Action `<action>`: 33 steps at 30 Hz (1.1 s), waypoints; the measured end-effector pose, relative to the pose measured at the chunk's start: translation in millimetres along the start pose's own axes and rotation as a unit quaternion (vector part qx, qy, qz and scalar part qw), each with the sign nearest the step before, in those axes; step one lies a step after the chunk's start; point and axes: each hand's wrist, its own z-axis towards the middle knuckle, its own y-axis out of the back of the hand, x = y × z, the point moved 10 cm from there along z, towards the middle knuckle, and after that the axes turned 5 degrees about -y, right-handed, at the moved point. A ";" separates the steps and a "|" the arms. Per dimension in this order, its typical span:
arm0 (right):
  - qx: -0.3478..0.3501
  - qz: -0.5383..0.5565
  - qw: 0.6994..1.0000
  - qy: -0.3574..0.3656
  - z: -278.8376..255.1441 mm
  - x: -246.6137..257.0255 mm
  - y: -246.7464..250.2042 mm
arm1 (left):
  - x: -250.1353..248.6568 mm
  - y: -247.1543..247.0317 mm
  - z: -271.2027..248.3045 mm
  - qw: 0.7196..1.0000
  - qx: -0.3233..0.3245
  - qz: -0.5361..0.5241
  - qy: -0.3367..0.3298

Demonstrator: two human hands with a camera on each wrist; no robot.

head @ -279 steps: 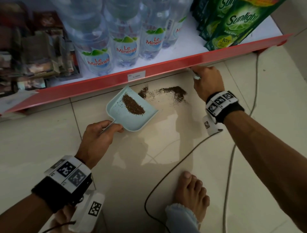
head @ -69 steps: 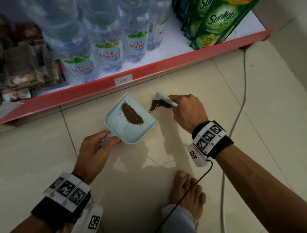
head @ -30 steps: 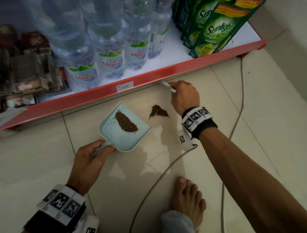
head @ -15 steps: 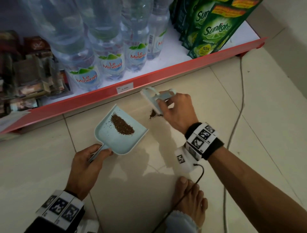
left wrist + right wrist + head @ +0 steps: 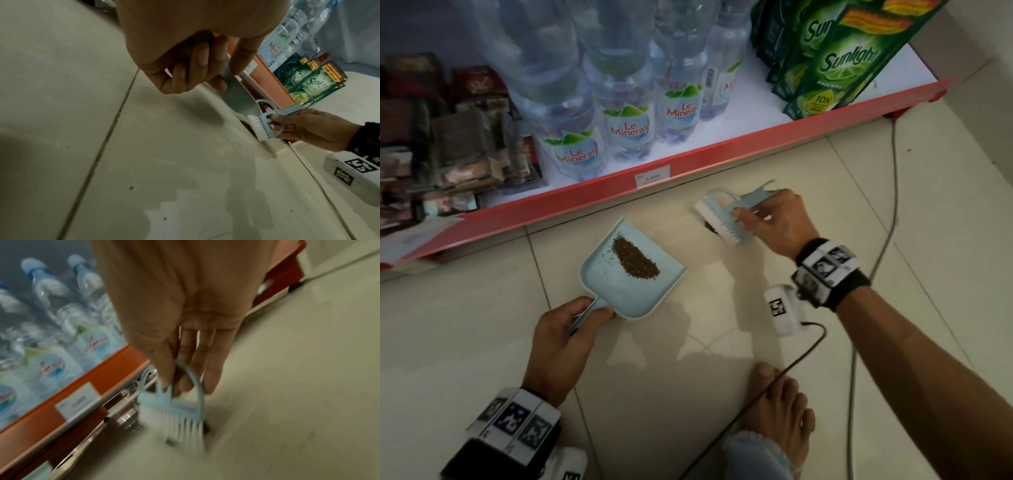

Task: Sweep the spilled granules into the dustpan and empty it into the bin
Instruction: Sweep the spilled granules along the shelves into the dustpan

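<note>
A pale blue dustpan (image 5: 599,284) lies on the floor tiles with a heap of brown granules (image 5: 635,260) inside it. My left hand (image 5: 565,337) grips its handle (image 5: 236,84) at the near end. To the right, my right hand (image 5: 774,222) holds a small pale blue brush (image 5: 722,219) with white bristles (image 5: 114,125), its bristles (image 5: 180,423) down on the floor. A small dark patch of granules (image 5: 710,229) shows just under the brush, mostly hidden by it. The brush stands apart from the dustpan's open edge.
A red-edged low shelf (image 5: 688,161) runs along the far side, loaded with water bottles (image 5: 626,126) and green Sunlight pouches (image 5: 835,65). A bare foot (image 5: 780,407) and cables (image 5: 890,205) lie on the floor at the near right.
The right hand came back from the shelf edge and set the brush down over the loose granule pile, which shrank from view. The dustpan and left hand stayed nearly still.
</note>
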 end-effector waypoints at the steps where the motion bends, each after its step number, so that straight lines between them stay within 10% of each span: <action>1: 0.045 0.030 0.999 0.009 -1.4 -3.2 2.3 | -2.4 -2.0 0.9 1.000 0.004 0.000 -0.003; 9: 0.285 -0.104 0.953 0.009 -34.3 -42.3 -19.8 | -14.4 -24.9 7.1 0.998 0.039 0.035 -0.032; 21: 0.030 -0.122 0.986 0.112 8.7 19.9 42.9 | -21.4 -30.0 10.2 0.999 0.039 0.025 -0.020; 27: -0.239 -0.242 0.940 -0.033 -65.9 -36.4 82.9 | -22.4 -33.4 11.9 0.999 0.043 0.020 -0.017; 33: -0.160 -0.193 0.965 -0.080 -83.5 -35.4 11.8 | -29.3 -37.5 15.2 0.997 0.062 0.023 -0.033</action>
